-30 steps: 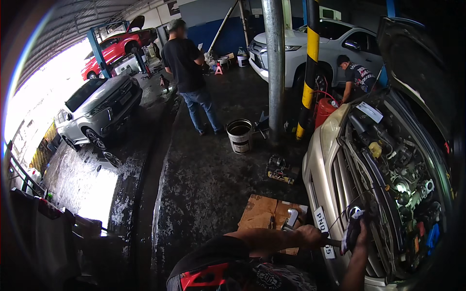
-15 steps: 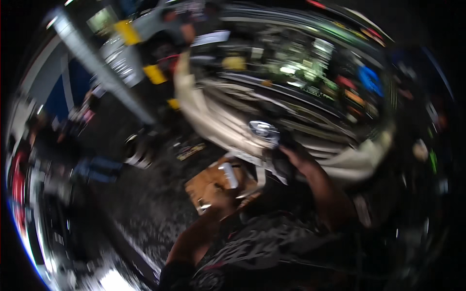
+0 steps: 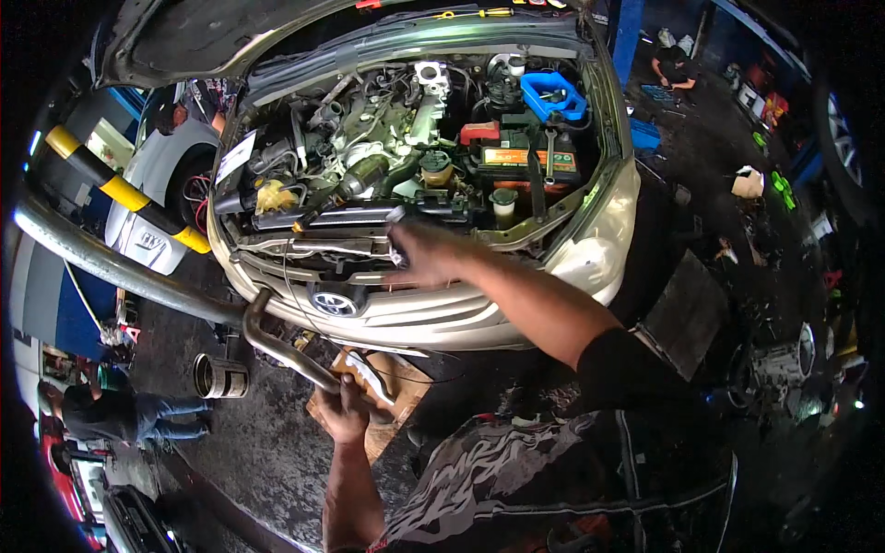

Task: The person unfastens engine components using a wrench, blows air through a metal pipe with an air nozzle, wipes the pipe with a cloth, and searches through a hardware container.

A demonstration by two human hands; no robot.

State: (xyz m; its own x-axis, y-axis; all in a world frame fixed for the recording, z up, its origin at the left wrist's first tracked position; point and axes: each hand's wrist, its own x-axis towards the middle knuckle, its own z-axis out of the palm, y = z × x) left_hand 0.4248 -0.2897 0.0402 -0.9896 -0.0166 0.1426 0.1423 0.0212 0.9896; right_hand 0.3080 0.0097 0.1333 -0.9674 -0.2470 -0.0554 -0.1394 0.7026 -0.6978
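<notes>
My left hand [image 3: 342, 411] is closed around the lower end of a bent metal pipe [image 3: 288, 353], below the car's front bumper. The pipe's upper bend meets a long metal pole [image 3: 129, 274] coming from the left; whether they are joined I cannot tell. My right hand [image 3: 431, 255], a little blurred, reaches over the front of the car [image 3: 516, 309], thumb and fingers apart. It is just above the front panel, near the bonnet latch area and right of the radiator top [image 3: 341, 218]. A cordless-drill-shaped tool [image 3: 364, 177] lies on the engine bay.
A battery [image 3: 525, 161] with a wrench [image 3: 550, 152] and a blue tray [image 3: 553, 97] sit at the right of the engine bay. Cardboard [image 3: 410, 387] with a pale part lies below. A bucket [image 3: 220, 376], a striped beam [image 3: 129, 191] and a person [image 3: 120, 415] are at left.
The view has swung and sharpened. My left hand, earlier low over the cardboard, now grips the pipe. My right hand has gone from beside the badge to above the front panel.
</notes>
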